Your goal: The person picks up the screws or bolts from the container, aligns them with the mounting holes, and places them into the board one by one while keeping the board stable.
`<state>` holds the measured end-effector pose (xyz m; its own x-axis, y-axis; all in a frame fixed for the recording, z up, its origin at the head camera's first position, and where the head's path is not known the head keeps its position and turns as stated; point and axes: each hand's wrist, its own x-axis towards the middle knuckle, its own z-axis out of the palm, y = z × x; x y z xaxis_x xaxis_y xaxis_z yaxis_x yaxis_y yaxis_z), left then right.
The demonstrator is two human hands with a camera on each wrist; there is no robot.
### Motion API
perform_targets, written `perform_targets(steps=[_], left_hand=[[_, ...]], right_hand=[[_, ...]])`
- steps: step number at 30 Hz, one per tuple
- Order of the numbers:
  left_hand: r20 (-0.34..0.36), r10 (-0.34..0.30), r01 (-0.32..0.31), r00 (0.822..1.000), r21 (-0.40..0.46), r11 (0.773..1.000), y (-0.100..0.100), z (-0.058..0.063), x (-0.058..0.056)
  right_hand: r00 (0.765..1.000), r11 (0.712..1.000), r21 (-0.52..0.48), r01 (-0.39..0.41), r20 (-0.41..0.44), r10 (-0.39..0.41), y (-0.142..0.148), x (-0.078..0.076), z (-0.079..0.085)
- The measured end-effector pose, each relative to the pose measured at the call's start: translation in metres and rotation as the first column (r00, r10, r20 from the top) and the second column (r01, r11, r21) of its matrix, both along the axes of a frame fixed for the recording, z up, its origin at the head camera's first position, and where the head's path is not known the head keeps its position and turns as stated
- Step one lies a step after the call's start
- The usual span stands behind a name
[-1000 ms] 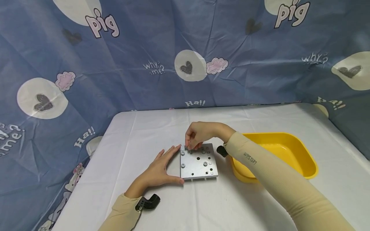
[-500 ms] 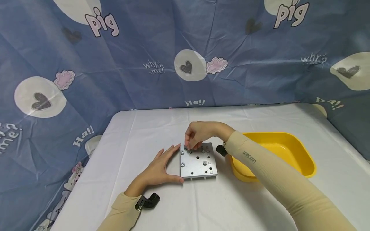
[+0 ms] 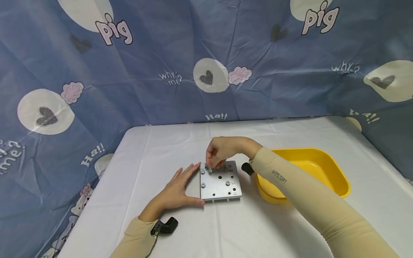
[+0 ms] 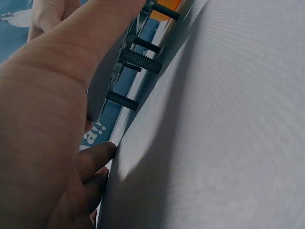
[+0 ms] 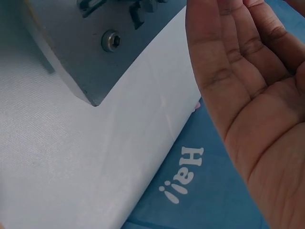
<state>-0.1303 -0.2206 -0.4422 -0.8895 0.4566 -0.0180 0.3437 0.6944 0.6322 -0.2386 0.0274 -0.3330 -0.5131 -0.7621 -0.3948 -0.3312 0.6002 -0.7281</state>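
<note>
A square silver metal plate (image 3: 217, 184) with holes and several socket head screws lies on the white-covered table. Threaded screw shanks (image 4: 141, 59) stick out beneath it in the left wrist view. My left hand (image 3: 174, 190) is spread along the plate's left side, fingers straight, thumb by the near corner and fingertips by the far one. Over the plate's far left part, my right hand (image 3: 221, 150) pinches a small light metal piece (image 3: 210, 171) between thumb and fingers. Its exact kind is hidden by the fingertips. The right wrist view cuts off those fingertips above the palm (image 5: 267, 119).
A yellow plastic tray (image 3: 343, 186) stands right of the plate, partly behind the right forearm. White cloth (image 3: 258, 229) covers the table. A blue printed curtain (image 3: 180, 43) hangs behind it and along the left side.
The right hand stays over the same part of the plate. The small piece at its fingertips shows lighter and slightly shifted. The left hand keeps its place; the head view has shifted slightly.
</note>
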Motion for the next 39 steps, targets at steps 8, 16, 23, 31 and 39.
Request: perform_targets(steps=[8,16,23,31,39], left_hand=[[0.005,0.001,-0.001,1.000,-0.001,1.000,-0.001,0.000,0.000],[-0.004,-0.015,0.015,1.000,-0.007,1.000,0.003,-0.001,-0.003],[0.000,-0.004,0.004,1.000,0.005,1.000,0.002,-0.001,-0.002],[-0.009,0.007,-0.007,1.000,0.019,1.000,-0.001,-0.002,0.000],[-0.021,-0.006,0.007,1.000,0.027,1.000,0.001,-0.003,-0.003]], right_hand=[[1.000,1.000,0.003,-0.006,0.021,0.006,0.000,0.001,-0.001],[1.000,1.000,0.013,-0.005,-0.017,0.006,0.016,-0.001,0.001],[0.998,0.998,0.038,0.042,-0.046,-0.040,0.048,-0.005,0.021],[0.995,0.993,0.065,0.096,-0.007,-0.096,0.088,-0.004,0.036],[0.989,0.985,0.108,0.133,0.048,-0.139,0.129,0.008,0.036]])
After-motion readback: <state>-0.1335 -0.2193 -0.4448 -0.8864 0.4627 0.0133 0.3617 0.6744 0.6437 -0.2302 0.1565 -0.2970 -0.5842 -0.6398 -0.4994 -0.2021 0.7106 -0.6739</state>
